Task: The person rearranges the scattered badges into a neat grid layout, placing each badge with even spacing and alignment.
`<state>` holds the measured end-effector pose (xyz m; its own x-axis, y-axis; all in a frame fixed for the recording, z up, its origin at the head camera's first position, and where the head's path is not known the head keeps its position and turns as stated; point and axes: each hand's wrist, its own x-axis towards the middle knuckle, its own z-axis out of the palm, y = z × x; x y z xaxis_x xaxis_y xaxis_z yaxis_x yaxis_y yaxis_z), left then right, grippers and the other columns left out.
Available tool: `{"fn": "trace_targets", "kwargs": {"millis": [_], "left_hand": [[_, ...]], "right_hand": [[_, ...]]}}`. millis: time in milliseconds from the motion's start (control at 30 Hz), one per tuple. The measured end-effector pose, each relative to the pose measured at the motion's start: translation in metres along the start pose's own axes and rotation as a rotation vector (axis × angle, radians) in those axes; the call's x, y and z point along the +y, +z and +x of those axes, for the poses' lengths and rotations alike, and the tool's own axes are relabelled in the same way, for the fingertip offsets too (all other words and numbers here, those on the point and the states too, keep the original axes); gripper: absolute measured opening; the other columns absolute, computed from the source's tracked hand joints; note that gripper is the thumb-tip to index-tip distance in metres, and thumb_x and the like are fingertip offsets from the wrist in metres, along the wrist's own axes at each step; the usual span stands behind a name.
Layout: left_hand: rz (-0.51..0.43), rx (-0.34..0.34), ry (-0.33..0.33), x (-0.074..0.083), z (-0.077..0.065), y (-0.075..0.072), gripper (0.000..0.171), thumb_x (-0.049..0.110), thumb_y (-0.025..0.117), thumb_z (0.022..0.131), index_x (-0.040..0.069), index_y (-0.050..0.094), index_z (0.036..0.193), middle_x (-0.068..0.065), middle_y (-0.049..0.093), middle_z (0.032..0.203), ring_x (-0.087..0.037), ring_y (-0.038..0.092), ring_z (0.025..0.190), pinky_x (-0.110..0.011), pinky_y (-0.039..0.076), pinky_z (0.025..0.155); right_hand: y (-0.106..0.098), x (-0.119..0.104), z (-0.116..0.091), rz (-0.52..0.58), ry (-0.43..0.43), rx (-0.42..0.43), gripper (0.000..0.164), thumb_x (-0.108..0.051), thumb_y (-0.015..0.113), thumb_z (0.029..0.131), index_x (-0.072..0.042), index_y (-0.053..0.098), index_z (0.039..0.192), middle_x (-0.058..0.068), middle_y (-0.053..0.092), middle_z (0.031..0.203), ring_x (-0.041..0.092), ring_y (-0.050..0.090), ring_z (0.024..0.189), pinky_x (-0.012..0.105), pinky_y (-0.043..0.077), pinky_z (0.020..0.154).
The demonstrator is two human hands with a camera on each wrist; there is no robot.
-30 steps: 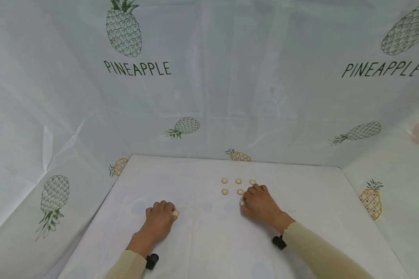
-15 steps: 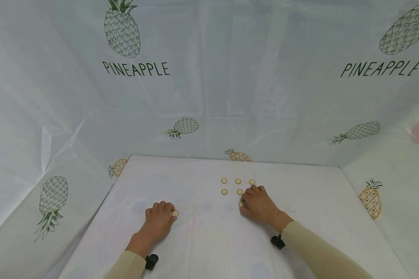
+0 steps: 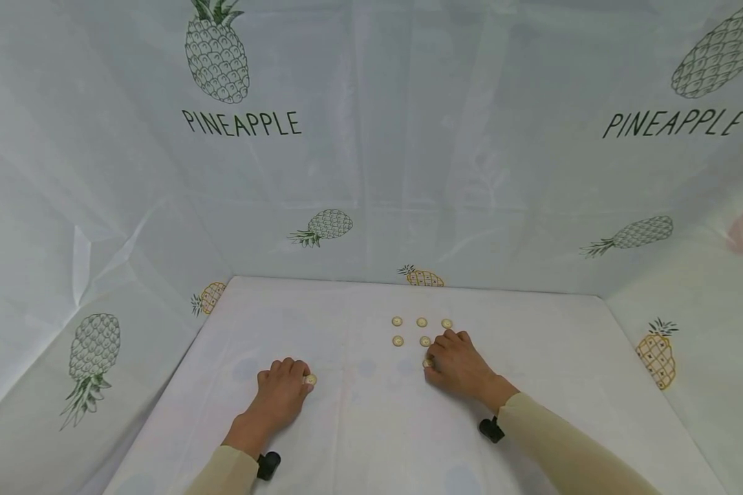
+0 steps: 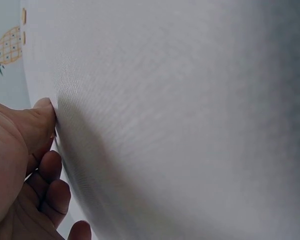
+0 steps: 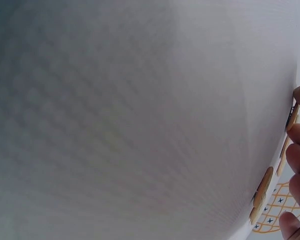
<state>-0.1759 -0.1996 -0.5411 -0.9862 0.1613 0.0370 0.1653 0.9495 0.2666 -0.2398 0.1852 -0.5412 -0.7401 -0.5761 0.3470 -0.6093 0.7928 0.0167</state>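
Observation:
Low over the white cloth on the left, my left hand (image 3: 280,395) pinches a small round pale-yellow disc (image 3: 310,379) between thumb and index finger. In the left wrist view, those fingers hide nearly all of it. My right hand (image 3: 464,368) holds a like disc (image 3: 428,363) by its edges at the cloth. The right wrist view shows that disc (image 5: 292,116) between thumb and fingertip, its face wood-coloured and thin. Just beyond the right hand lie several matching discs, among them a near-left disc (image 3: 398,341) and a far-right disc (image 3: 447,323) beside the knuckles.
A white cloth (image 3: 371,440) covers the table, with its far edge below a hanging pineapple-print sheet (image 3: 421,172). Sheets also hang at both sides. Each wrist wears a small black camera, such as the right one (image 3: 491,430).
My right hand has slid its disc slightly toward me and to the left, away from the others. The left hand and the other discs look still.

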Motion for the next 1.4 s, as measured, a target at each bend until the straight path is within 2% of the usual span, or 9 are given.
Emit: {"fn": "trace_targets", "kwargs": {"millis": [233,533,733,1167,1400], "left_hand": [[0.003,0.009,-0.002,-0.0012,0.001,0.0022,0.024,0.023,0.075,0.099,0.011,0.061,0.114,-0.003,0.056,0.101,-0.025,0.048,0.097,-0.056,0.041,0.089],[-0.012,-0.011,-0.01,-0.004,0.0024,0.004,0.021,0.023,0.074,0.1,0.012,0.062,0.113,-0.003,0.056,0.101,-0.024,0.048,0.097,-0.057,0.041,0.091],[-0.012,-0.015,-0.008,-0.004,0.0028,0.0039,0.02,0.023,0.074,0.1,0.012,0.062,0.112,-0.003,0.056,0.101,-0.024,0.048,0.097,-0.058,0.041,0.091],[-0.002,-0.009,0.006,-0.0048,0.0036,0.0023,0.02,0.023,0.075,0.099,0.013,0.062,0.11,-0.003,0.057,0.102,-0.025,0.049,0.097,-0.056,0.041,0.09],[0.048,0.005,0.047,-0.007,0.0033,0.0016,0.021,0.026,0.075,0.099,0.013,0.063,0.11,-0.002,0.057,0.099,-0.024,0.05,0.096,-0.055,0.043,0.089]], "right_hand": [[0.0022,0.0019,-0.0009,0.002,-0.005,0.014,0.015,-0.029,0.082,0.087,-0.016,0.073,0.088,-0.003,0.067,0.088,0.018,0.048,0.084,0.044,0.043,0.085],[-0.0002,0.0013,0.0004,0.039,0.091,-0.12,0.016,-0.033,0.074,0.091,-0.018,0.072,0.093,-0.004,0.067,0.094,0.018,0.048,0.091,0.046,0.041,0.091],[-0.001,0.0015,-0.0003,0.001,0.091,-0.115,0.018,-0.036,0.072,0.093,-0.018,0.071,0.091,-0.003,0.066,0.094,0.019,0.048,0.091,0.046,0.041,0.09],[-0.0007,0.0011,0.0006,0.016,0.091,-0.119,0.016,-0.033,0.074,0.093,-0.018,0.071,0.092,-0.004,0.066,0.094,0.018,0.047,0.09,0.045,0.041,0.09],[-0.0008,0.0019,0.0012,0.018,0.082,-0.116,0.017,-0.035,0.074,0.092,-0.018,0.071,0.092,-0.004,0.066,0.093,0.018,0.048,0.09,0.044,0.042,0.089]]}}
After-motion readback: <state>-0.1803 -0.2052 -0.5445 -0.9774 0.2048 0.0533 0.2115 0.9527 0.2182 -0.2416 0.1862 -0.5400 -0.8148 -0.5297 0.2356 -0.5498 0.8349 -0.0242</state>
